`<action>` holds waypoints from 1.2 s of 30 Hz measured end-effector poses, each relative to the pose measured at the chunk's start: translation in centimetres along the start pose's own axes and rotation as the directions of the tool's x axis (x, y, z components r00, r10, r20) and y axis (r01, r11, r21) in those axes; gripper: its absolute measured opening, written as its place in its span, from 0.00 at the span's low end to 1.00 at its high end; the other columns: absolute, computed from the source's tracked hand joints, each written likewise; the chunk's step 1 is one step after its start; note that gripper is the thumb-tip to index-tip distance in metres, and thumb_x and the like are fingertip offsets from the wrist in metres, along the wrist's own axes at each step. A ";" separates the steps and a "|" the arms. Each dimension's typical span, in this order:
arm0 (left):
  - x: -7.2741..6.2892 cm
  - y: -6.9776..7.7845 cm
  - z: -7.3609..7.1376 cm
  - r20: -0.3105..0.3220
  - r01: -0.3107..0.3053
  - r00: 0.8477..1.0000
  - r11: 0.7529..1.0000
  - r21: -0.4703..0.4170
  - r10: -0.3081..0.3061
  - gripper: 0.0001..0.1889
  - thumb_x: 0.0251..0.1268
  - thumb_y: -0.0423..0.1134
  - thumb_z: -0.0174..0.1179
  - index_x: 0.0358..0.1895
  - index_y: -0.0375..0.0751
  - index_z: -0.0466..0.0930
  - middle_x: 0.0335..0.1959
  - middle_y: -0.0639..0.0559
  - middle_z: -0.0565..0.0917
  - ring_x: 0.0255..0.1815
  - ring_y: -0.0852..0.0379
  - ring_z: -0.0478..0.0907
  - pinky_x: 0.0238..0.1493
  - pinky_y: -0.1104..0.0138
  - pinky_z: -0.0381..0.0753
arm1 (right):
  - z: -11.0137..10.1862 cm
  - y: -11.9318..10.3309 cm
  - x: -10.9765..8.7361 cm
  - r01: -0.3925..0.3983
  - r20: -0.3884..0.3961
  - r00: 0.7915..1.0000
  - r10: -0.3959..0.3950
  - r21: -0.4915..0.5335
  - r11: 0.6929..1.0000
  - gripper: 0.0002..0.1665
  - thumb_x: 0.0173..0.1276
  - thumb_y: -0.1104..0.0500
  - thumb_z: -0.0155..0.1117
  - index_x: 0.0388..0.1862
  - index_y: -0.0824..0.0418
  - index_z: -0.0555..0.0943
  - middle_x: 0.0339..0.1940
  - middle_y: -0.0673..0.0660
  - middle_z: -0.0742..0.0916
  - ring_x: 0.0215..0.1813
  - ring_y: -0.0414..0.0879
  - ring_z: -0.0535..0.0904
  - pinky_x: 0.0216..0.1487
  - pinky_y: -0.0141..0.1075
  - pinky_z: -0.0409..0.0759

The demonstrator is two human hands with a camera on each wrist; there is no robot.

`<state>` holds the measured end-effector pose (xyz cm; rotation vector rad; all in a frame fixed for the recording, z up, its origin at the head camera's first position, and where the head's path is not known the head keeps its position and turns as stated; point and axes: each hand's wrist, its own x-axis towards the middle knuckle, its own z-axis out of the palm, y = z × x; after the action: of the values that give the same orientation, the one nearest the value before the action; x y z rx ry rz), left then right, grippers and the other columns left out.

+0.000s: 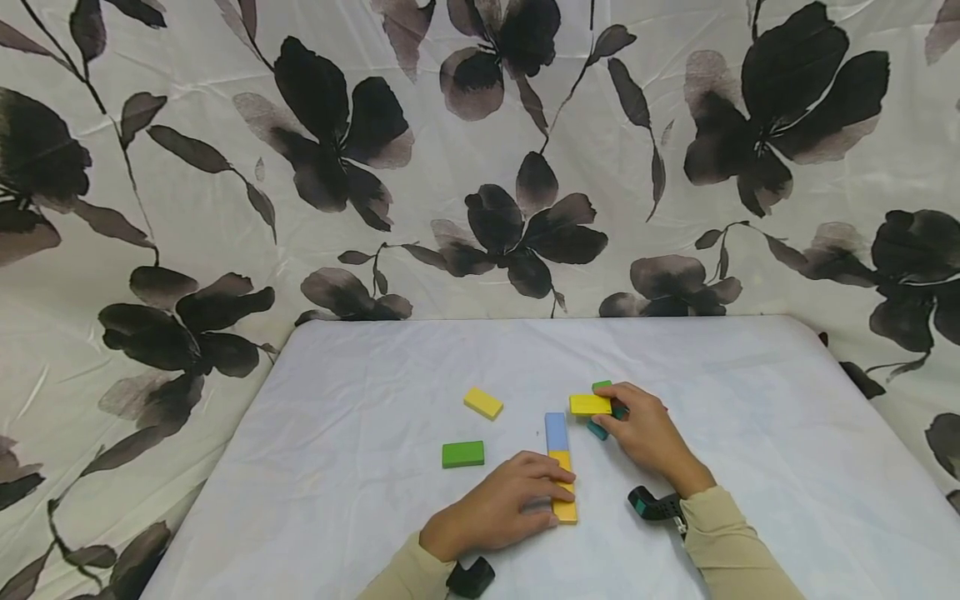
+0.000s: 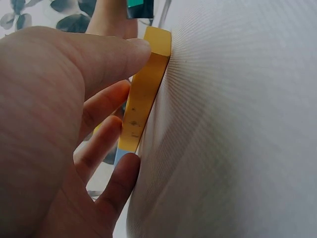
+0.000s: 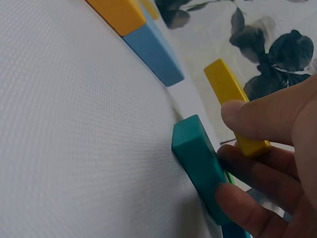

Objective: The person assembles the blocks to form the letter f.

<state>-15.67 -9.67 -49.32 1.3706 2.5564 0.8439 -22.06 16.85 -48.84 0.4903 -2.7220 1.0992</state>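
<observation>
My left hand [image 1: 517, 500] lies over an orange block [image 1: 566, 512], fingers across its top and thumb at its near left edge. In the left wrist view, the thumb rests on this orange block [image 2: 143, 94] close to one end. A light blue block [image 1: 557, 432] continues the line from its far end. My right hand [image 1: 645, 425] pinches a yellow block [image 1: 589, 405] between thumb and fingers, raised off the table. Below it lies a teal block [image 3: 195, 158], with the lower fingertips right at its side. The fingers partly hide a green block [image 1: 602, 386] behind.
Left of the line, another yellow block [image 1: 483, 403] and a green block [image 1: 462, 454] lie apart on the white cloth-covered table [image 1: 337, 500]. A floral curtain [image 1: 420, 150] hangs behind the far edge. Dark straps with small cameras [image 1: 652, 504] sit at both wrists.
</observation>
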 end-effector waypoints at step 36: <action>0.1 0.1 0.0 0.006 0.016 1.000 1.000 -0.023 -0.016 0.15 0.72 0.44 0.63 0.59 0.54 0.84 0.67 0.66 0.74 0.70 0.64 0.63 0.69 0.61 0.66 | -0.4 -0.5 0.3 0.017 0.129 0.992 -0.001 -0.126 0.992 0.25 0.64 0.60 0.74 0.60 0.62 0.82 0.59 0.60 0.83 0.59 0.56 0.79 0.61 0.53 0.76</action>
<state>-15.63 -9.55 -49.26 1.3416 2.5418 0.8635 -22.13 16.77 -48.13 0.5716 -2.8754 0.9140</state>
